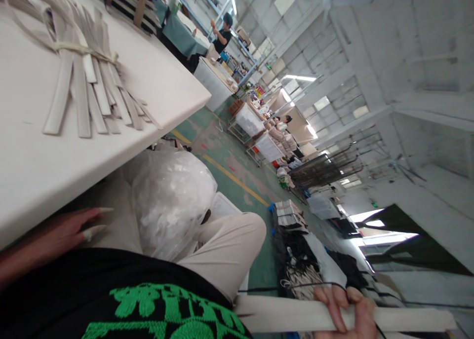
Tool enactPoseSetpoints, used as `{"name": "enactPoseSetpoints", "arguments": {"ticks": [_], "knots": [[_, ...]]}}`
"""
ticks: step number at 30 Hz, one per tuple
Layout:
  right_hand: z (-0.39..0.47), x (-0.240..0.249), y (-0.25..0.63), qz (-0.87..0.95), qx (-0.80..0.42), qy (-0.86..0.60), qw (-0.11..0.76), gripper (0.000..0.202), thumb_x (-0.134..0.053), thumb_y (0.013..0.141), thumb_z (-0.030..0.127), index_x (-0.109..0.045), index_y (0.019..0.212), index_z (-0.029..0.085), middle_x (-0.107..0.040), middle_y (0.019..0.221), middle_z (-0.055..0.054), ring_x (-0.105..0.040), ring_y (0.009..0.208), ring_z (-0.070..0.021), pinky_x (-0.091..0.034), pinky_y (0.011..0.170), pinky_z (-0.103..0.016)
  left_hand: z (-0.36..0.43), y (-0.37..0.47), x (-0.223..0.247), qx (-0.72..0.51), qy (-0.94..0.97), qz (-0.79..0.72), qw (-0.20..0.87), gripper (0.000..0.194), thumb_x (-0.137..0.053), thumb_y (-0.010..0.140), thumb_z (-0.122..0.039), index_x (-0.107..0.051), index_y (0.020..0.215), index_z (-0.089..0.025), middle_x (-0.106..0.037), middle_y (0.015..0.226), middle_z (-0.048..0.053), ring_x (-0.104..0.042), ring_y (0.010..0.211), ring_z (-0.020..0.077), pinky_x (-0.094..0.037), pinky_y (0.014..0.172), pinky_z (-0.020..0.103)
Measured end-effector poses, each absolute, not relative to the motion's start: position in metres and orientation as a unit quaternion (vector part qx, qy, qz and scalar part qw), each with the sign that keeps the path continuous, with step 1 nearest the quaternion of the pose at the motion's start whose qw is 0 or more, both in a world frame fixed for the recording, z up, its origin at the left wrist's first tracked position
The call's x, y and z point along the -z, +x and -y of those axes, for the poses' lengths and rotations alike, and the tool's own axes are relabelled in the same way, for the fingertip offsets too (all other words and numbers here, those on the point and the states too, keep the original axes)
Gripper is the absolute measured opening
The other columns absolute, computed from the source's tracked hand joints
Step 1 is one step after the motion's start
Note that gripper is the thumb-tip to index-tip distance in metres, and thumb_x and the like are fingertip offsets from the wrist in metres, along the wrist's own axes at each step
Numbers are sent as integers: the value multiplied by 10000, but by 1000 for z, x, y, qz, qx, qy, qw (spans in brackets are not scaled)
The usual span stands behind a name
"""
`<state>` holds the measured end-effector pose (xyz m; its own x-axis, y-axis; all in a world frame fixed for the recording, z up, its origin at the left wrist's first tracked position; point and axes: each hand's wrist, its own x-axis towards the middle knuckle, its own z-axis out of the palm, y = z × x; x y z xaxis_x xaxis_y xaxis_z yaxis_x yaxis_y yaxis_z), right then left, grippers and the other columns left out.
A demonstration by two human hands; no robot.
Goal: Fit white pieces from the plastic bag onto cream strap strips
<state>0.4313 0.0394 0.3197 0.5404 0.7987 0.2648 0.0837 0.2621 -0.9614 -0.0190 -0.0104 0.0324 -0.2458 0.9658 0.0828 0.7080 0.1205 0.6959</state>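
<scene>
My left hand rests low at the left, beneath the table's edge and over my thigh, with its fingers apart and pale covers on two fingertips. Nothing shows in it. At the lower right my right hand has its fingers wrapped round a long pale strip, and a thin dark cord runs by it. A tied bundle of flat beige strips lies on the white table at the upper left. Between my legs stands a clear plastic bag with whitish contents.
A person in dark clothes is at a far table, and another person is farther off. White bins stand along the green floor. Stacked bundles and dark material lie to the right of my knee.
</scene>
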Motion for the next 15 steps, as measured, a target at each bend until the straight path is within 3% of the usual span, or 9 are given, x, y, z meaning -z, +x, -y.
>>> {"name": "enactPoseSetpoints", "arguments": {"ticks": [9,15], "knots": [[-33,-327,415,470,-227,-521,675,204,-606,868,390,-555,704,280,-302,659,40,-284,454,-136,-458,471,-335,18,-9,-49,-311,592,-723,171,767,-159,738,-458,-719,1107,-84,-732,1082,120,-693,1005,173,-486,869,275],[-31,-326,410,443,-252,-502,699,197,-617,866,365,-546,736,235,-351,644,59,-298,432,-87,-451,522,-284,19,1,-41,-281,605,-732,138,721,-143,763,-394,-746,1040,-112,-754,1035,82,-701,951,180,-495,870,323]]}}
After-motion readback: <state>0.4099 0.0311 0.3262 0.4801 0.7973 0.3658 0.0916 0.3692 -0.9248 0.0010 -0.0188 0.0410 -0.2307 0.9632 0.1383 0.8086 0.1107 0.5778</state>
